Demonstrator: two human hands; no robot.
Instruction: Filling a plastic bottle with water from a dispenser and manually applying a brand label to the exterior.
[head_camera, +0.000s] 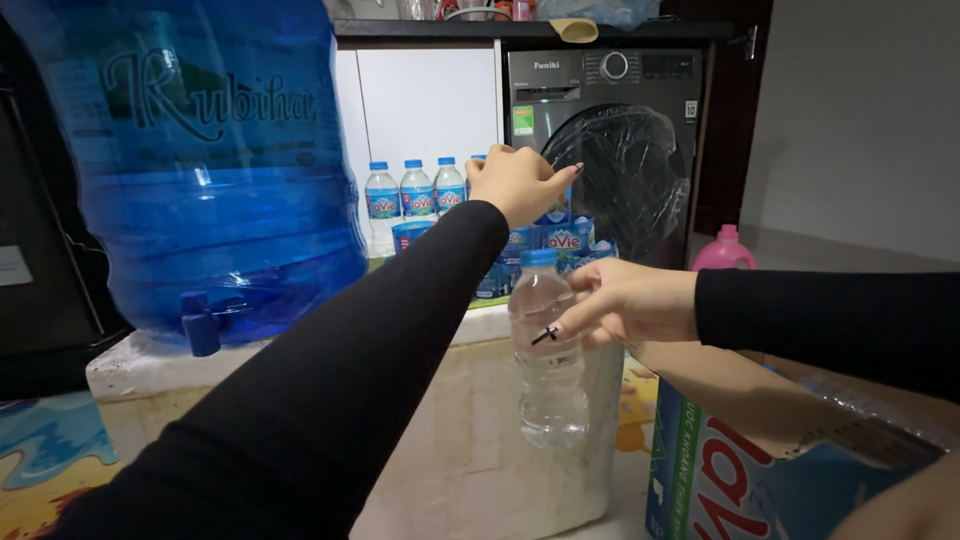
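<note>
My right hand (625, 300) grips a clear plastic water bottle (548, 380) with a blue cap by its upper part, holding it upright in front of a white foam box (470, 450). My left hand (520, 182), in a black sleeve, reaches forward over a row of small blue-capped bottles (415, 190) and a cluster of blue-labelled bottles (565, 240) on the far side of the box. Its fingers curl downward right above that cluster. Whether they hold a bottle is hidden by the hand.
A large blue water jug (210, 160) with a tap stands on the left of the foam box. A dark washing machine (620, 140) and a pink bottle (722, 252) are behind. A blue-and-white carton (720, 470) lies at the lower right.
</note>
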